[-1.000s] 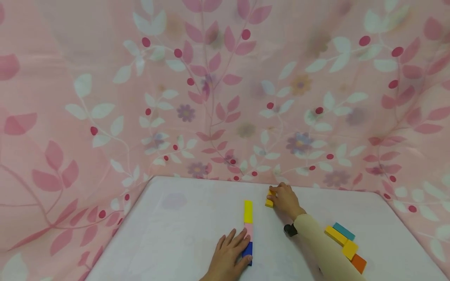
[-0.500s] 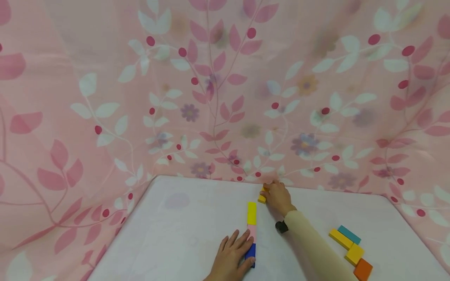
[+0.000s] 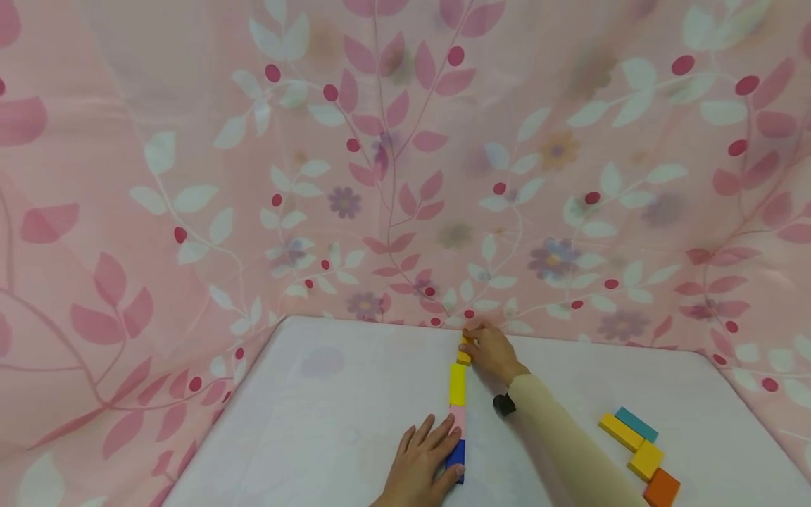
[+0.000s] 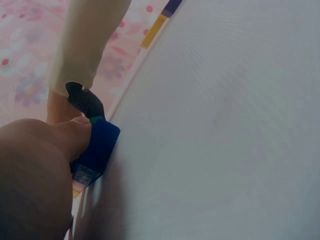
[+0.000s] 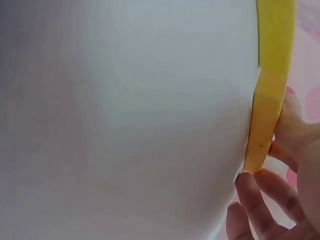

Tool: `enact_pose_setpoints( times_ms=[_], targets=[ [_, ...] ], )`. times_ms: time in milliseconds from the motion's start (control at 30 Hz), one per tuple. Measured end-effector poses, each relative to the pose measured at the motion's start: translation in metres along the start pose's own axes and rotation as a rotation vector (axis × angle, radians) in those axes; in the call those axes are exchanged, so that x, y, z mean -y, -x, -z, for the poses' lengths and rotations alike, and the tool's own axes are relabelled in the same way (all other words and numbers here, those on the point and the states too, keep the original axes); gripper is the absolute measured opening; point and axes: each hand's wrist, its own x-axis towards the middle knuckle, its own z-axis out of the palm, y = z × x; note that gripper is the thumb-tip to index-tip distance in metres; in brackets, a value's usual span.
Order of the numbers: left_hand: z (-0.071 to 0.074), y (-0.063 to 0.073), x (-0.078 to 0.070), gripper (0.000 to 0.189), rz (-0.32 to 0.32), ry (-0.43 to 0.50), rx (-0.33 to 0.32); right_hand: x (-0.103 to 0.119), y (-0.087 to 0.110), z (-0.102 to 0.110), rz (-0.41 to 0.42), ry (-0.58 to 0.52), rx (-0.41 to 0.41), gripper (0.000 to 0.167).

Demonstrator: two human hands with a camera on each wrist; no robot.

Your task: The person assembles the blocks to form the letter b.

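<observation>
A row of blocks runs away from me on the white table: a blue block (image 3: 455,458) nearest, then a pink block (image 3: 459,417), then a bright yellow block (image 3: 457,384). My left hand (image 3: 419,461) rests with fingers spread on the left side of the row, over part of the pink and blue blocks. Its thumb touches the blue block, also seen in the left wrist view. At the far end, my right hand (image 3: 495,354) pinches a golden-yellow block (image 3: 464,352) between thumb and fingers. In the right wrist view this golden block (image 5: 265,122) meets the end of the bright yellow one.
To the right lie several loose blocks: a teal block (image 3: 636,424), a long yellow block (image 3: 621,432), a shorter yellow block (image 3: 646,460) and an orange block (image 3: 662,487). A pink floral cloth (image 3: 405,176) hangs behind the table's far edge.
My right hand has carried the golden-yellow block leftward to the far end of the row. My left hand has stayed against the pink and blue blocks.
</observation>
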Motion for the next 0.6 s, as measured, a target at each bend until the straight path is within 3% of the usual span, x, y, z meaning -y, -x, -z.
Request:
enact_pose_setpoints(
  times_ms=[267, 600],
  targets=[
    [-0.0017, -0.0018, 0.0, 0.061, 0.008, -0.007, 0.003, -0.0015, -0.0018, -0.0031, 0.02, -0.086, 0.034, 0.045],
    [0.0002, 0.0002, -0.0022, 0.062, 0.006, -0.022, 0.0, -0.0011, -0.0016, -0.002, 0.049, -0.101, 0.065, 0.047]
  ],
)
